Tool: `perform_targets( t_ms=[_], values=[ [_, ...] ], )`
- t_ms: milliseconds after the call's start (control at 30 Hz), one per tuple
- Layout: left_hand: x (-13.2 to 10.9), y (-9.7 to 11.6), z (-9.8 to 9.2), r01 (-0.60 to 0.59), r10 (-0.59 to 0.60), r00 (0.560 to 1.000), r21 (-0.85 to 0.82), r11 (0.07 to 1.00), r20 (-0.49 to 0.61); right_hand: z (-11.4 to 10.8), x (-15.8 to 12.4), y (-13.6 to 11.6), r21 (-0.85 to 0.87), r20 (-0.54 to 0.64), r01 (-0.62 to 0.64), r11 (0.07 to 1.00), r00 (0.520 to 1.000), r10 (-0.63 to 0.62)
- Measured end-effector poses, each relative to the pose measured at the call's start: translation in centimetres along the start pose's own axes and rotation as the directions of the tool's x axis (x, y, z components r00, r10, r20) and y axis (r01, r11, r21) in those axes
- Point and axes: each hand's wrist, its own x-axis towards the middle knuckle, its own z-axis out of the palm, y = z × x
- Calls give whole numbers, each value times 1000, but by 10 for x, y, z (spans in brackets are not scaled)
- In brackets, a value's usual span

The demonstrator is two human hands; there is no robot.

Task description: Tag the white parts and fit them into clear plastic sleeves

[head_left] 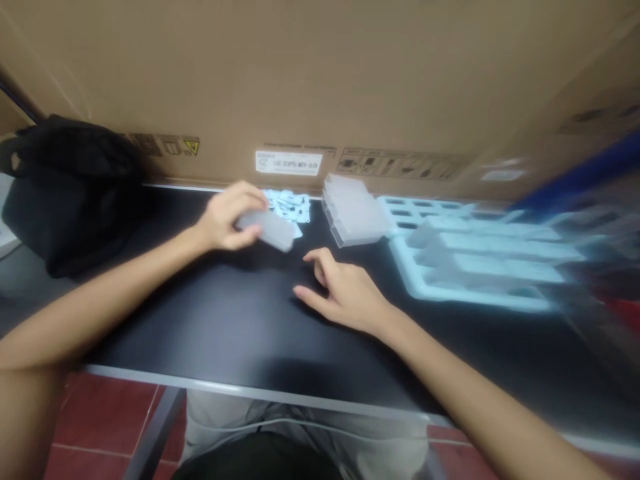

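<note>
My left hand [231,217] grips a translucent plastic case [274,230] above the black table, fingers wrapped round its left end. Behind that case lies a loose pile of light-blue flat pieces [290,205], partly hidden by it. My right hand [345,290] hovers over the table to the right of the held case, thumb and forefinger apart, with nothing between them. Just beyond the right hand, several translucent cases [355,210] sit stacked beside a light-blue tray [410,280]. Motion blur smears the tray and the rows of pieces in it.
A large cardboard box [320,80] stands along the table's back edge. On the left sits a black bag [75,193]. A blue bar [585,170] slants across the right side. The black table [225,333] has a light metal front edge.
</note>
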Motion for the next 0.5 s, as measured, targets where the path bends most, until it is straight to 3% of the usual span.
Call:
perform_targets(
  t_ms=[67, 100, 167, 233, 333, 433, 500],
  values=[
    [-5, -40, -17, 118, -97, 974, 97, 988, -205, 0, 0, 1, -13, -5, 10, 1000, 1000, -10],
    [-9, -59, -25, 125, -92, 966, 122, 985, -243, 0, -1, 1, -24, -3, 17, 1000, 1000, -17],
    [-20, -93, -39, 90, -54, 975, 161, 983, -215, 1, -1, 2, -51, 1, 30, 998, 1000, -30],
    [-30, -118, -46, 110, -99, 993, 197, 974, -65, 2, -1, 1, -78, 7, 38, 996, 999, -37],
    [-38, -134, -45, 131, -146, 988, 244, 961, 47, 4, 1, -1, -120, 17, 44, 992, 999, -42],
    [-35, -130, -37, 141, -156, 987, 299, 944, 26, 1, 2, -2, -165, 0, 77, 983, 997, -78],
    [-32, -123, -31, 149, -169, 985, 340, 928, 29, -9, -6, 6, -235, -106, 101, 967, 986, -128]
  ],
)
